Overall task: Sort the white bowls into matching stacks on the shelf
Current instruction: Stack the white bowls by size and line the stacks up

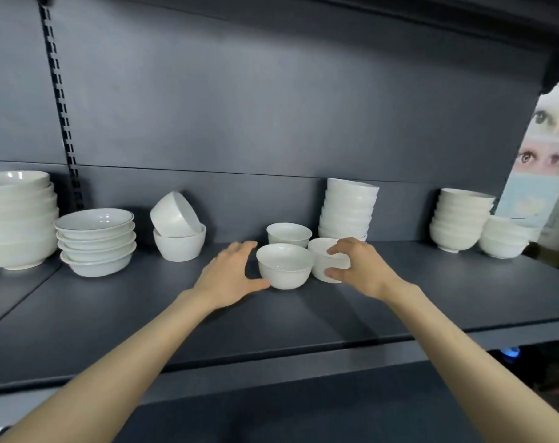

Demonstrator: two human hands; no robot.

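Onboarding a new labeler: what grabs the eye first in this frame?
Two bare hands at mid-shelf: the left hand cups the front bowl, the right hand grips the bowl beside it, and a third loose bowl sits behind. Next, the tilted bowl lying askew in another bowl, left of centre. Neat white stacks flank them, the tallest stack just behind the hands.

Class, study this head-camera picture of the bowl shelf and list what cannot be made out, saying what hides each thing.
1. Big bowl stack: its left side is cut off by the picture's edge.
2. Right loose bowl: the right hand covers much of it; grip unclear.
3. Rear loose bowl: base hidden behind the front bowl.
4. Far-right stack: bowl count blurred.
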